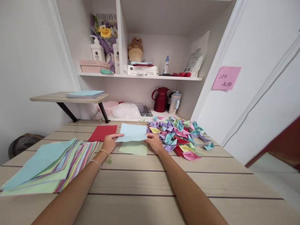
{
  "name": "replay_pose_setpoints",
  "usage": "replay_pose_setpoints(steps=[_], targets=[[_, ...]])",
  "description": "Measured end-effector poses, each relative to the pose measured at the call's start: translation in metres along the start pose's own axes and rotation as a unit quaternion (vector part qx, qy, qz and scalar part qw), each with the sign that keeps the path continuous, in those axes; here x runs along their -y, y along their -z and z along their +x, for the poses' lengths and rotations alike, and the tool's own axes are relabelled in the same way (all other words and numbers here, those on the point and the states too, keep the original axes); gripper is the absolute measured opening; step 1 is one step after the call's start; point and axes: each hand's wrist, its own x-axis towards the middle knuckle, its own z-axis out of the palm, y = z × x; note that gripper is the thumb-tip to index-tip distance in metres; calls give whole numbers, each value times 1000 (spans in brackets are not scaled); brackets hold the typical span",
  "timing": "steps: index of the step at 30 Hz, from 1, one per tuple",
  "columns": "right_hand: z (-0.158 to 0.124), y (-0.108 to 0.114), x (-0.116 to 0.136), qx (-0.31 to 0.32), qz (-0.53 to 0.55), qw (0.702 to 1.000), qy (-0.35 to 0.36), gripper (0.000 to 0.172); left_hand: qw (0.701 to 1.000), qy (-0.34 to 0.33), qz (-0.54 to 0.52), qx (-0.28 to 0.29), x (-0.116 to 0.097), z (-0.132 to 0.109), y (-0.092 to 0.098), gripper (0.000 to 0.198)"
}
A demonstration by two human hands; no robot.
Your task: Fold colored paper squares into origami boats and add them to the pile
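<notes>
A light blue sheet of paper [132, 132] is held level between my two hands, over the middle of the table. My left hand [110, 142] pinches its left edge, thumb and fingers closed on it. At the opposite edge my right hand [153, 142] grips the same sheet. Beneath it lies a pale green sheet [134, 149], partly covered by the blue one. Just behind my left hand a red sheet [103, 132] rests on the wood. Folded paper boats [179, 131] in many colours are heaped to the right of my right hand.
A fanned stack of coloured paper [44, 165] covers the table's left side. Behind it stands a small raised shelf [51, 97] on black legs, bearing more paper [85, 93]. A red jug [160, 99] and a pale bottle [175, 102] stand at the back.
</notes>
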Motion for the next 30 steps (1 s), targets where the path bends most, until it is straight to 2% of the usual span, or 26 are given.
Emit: replay_pose_setpoints(steps=[4,8,11,15,17,23,26,30], targets=[[0,-2,1,-10,-3,1000,1,21,1000,-2,11,-16,-2,-1,-4,34],[-1,-5,4,-12,29,1000,-4,32,997,13,-69,12,2,-1,-8,39],[-2,-5,4,-22,60,998,-6,45,994,8,-105,21,6,1,-8,46],[-1,-4,2,-13,63,998,-6,70,996,-3,-87,22,10,4,-7,49],[-1,-4,3,4,62,998,-10,74,997,-10,-70,28,12,5,-7,47],[-1,-4,7,55,75,996,-7,60,999,-15,-42,30,14,6,-9,48],[-2,-4,6,47,75,996,-13,52,998,1,-54,27,13,6,-9,52],[-1,-4,0,24,23,999,-25,41,994,29,-99,23,12,5,-11,68]])
